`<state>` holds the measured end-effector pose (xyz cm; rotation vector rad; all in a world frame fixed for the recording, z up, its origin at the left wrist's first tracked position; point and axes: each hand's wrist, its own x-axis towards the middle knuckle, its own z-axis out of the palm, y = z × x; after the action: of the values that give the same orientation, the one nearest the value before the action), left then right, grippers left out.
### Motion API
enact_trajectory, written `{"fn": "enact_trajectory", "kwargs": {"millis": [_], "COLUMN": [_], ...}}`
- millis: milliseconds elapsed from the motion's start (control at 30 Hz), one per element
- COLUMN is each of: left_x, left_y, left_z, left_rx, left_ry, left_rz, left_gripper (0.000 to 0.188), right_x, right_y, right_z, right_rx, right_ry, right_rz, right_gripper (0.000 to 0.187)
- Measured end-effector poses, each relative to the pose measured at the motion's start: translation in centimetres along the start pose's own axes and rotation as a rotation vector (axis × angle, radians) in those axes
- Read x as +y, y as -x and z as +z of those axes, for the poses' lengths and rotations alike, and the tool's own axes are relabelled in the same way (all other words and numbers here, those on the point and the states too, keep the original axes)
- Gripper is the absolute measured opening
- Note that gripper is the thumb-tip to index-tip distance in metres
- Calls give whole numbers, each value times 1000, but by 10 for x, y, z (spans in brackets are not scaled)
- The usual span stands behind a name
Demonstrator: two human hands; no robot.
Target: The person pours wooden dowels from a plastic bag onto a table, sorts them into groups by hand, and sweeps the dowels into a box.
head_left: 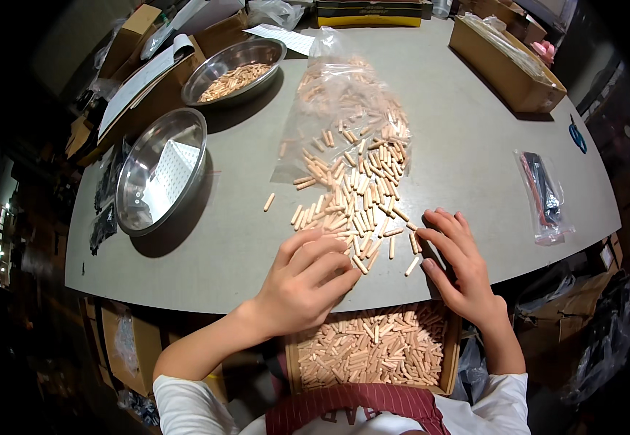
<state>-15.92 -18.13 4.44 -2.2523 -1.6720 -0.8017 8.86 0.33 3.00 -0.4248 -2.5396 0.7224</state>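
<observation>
Many short wooden dowels (pixel 363 199) lie loose on the grey table (pixel 242 217), spilling toward me from a clear plastic bag (pixel 329 90) that holds more of them. My left hand (pixel 305 274) rests at the near left of the pile, fingers loosely curled and somewhat apart; the tips are partly hidden, and I make out no dowel gripped. My right hand (pixel 458 264) is at the pile's right side with its fingers spread, their tips close to a few stray dowels. Below the table edge, between my forearms, a cardboard box (pixel 451 355) is full of dowels.
Two steel bowls stand at the left: the far bowl (pixel 275 52) holds dowels, and the tilted near bowl (pixel 130 196) contains a white perforated piece (pixel 173 174). Rightward are a long carton (pixel 499 61), blue-handled scissors (pixel 578 135) and a bagged dark item (pixel 541 192).
</observation>
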Motion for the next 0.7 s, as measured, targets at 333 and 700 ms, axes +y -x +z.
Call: {"fn": "enact_trajectory", "kwargs": {"millis": [333, 700], "left_x": [8, 0], "left_y": [-11, -28], "left_z": [10, 1], "left_rx": [14, -117], "left_ry": [-130, -282], "left_rz": [-91, -118], "left_gripper": [25, 29], "right_x": [-1, -4], "right_y": [-2, -2], "right_z": [5, 6], "right_rx": [87, 179], "right_ry": [-83, -133], "right_rz": [22, 62], "right_gripper": [41, 42]}}
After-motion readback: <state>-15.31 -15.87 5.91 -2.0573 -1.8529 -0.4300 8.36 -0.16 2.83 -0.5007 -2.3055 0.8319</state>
